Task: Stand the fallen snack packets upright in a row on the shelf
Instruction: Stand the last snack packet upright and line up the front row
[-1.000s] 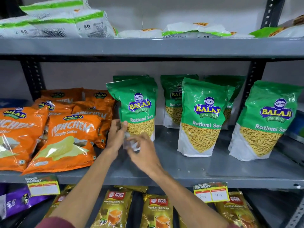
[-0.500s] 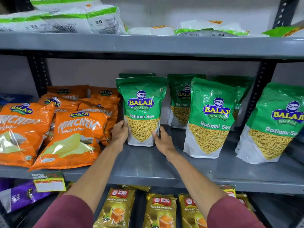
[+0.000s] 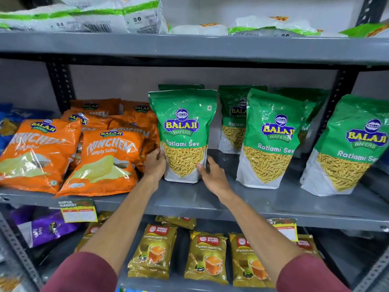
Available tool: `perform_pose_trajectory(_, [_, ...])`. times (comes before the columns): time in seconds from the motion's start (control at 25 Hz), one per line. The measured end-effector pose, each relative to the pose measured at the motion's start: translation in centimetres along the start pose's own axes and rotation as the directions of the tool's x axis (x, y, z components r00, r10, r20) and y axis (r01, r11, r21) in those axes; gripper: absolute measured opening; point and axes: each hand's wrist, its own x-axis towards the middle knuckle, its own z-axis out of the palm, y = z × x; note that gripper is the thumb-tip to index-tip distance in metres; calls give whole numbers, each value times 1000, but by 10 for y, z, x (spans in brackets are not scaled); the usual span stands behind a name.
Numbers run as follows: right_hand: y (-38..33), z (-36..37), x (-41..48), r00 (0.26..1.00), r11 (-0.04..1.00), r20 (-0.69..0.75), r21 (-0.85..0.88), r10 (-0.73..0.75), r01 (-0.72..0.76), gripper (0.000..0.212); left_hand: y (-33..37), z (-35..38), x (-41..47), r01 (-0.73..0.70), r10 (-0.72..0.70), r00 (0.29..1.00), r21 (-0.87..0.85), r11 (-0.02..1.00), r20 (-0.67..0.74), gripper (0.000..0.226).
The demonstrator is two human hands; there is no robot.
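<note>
Packet (image 3: 182,135): "Balaji Wafers Ratlami Sev", upright on shelf (image 3: 210,199).
Hands: my left hand (image 3: 154,163) and right hand (image 3: 212,172) clasp its lower sides.
Hidden: packet behind, only its top shows.

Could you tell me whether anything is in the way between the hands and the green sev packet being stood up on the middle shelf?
Nothing visible is. The left hand and right hand already press against the lower sides of the green sev packet, which stands upright on the shelf.
</note>
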Motion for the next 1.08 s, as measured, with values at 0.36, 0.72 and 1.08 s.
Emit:
perform_pose_trajectory(0.36, [-1,4,-46,997,995,-12,56,-81,82,48,-1,-17,-49,-116,119,992,57,992,-51,26])
perform_pose_trajectory(0.72, [23,-79,-59,825,956,-517,38,-229,290,36,34,40,-105,-664,672,613,189,723,-415,30])
perform_pose_trajectory(1.08, [86,-162,-25,797,997,-599,62,75,-47,76,66,177,-103,-218,193,941,63,974,279,58])
